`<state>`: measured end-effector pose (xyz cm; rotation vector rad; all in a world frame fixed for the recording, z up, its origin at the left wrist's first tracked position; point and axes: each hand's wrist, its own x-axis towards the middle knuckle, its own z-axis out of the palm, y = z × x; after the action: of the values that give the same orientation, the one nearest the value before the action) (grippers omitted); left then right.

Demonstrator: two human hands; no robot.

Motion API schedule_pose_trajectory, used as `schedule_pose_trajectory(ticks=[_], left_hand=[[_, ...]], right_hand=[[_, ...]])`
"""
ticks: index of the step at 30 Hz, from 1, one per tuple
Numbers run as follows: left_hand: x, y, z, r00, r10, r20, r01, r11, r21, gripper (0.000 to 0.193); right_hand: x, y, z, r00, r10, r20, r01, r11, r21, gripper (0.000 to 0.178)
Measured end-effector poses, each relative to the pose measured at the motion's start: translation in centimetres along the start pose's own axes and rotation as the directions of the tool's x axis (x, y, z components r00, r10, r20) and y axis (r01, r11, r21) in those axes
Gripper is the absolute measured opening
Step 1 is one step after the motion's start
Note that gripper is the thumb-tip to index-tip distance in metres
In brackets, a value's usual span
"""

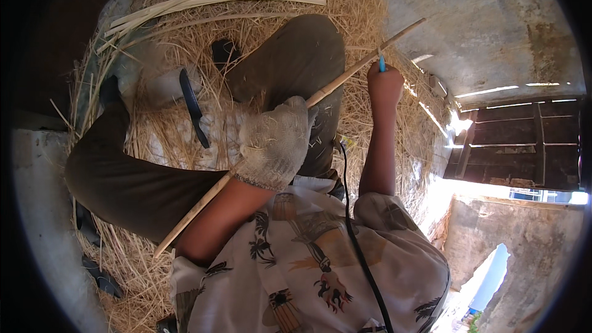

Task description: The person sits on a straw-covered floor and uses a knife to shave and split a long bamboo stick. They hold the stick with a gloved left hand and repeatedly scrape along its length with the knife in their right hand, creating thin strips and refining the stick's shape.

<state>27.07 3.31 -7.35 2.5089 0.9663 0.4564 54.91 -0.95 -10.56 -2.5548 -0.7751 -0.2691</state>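
A long thin bamboo stick (348, 74) runs slantwise across my lap, from beside my left forearm up to the far right. My left hand (274, 142), in a pale, dirty work glove, is wrapped round its middle. My right hand (385, 83) is bare and closed on a small blue tool (382, 63). The tool's tip is at the stick near its far end; its exact kind is hidden by my fist. A dark blade (193, 108) lies on the shavings between my legs, left of my gloved hand.
Straw-like shavings (364, 6) cover the floor around my bent legs. Several pale split strips (216, 0) lie at the far left. A concrete wall (487, 24) rises at the right beside dark wooden boards (499, 148). A black cord (354, 228) hangs down my shirt.
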Motion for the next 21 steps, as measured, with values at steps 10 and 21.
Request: schedule_pose_trajectory(ticks=[10,21], left_hand=[[-0.3,0.2,0.4,0.996,0.042,-0.084,-0.035,0.996,0.080,0.030],[-1.8,0.3,-2.2,0.993,-0.046,0.104,0.041,0.998,0.047,0.033]], right_hand=[[3.7,1.1,-0.8,0.998,-0.057,-0.015,0.056,0.997,-0.062,0.028],[9.0,3.0,-0.4,0.990,0.136,0.035,-0.129,0.981,-0.147,0.032]])
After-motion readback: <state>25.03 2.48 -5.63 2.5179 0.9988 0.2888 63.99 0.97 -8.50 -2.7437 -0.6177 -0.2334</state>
